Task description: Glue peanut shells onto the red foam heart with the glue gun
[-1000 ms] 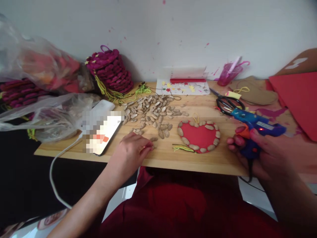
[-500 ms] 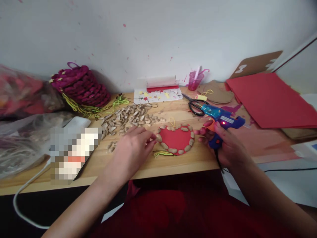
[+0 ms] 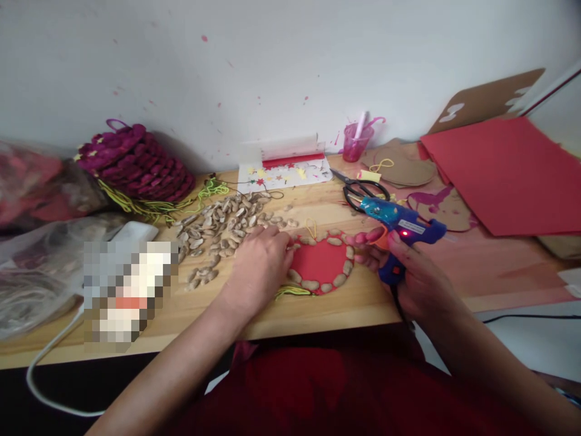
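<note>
1. Lying flat on the wooden tabletop [image 3: 336,310], between both hands: heart-shaped red panel [image 3: 320,260], taken as landmark. Peanut shells [image 3: 310,284] stud its border; yellow cord loop [image 3: 311,227] on top.
2. Left hand [image 3: 263,263] at panel's left rim, fingers bent close together. Cannot tell whether they pinch a shell; knuckles block my view.
3. Right hand [image 3: 422,281], just right of panel, wraps the grip of a blue glue gun [image 3: 417,225]; red lamp [image 3: 404,233] lit.
4. Handling (judged): panel light, thin, fairly stiff; hold by bare gaps along its edge. Shells dry, brittle. Gun smooth, front-heavy; nozzle [image 3: 356,198] probably hot, keep to grip.
5. Left of panel: loose half-shells [image 3: 231,221], hollow, rough. Below its lower-left edge: yellow-green tassel [image 3: 293,292], limp strands.
</note>
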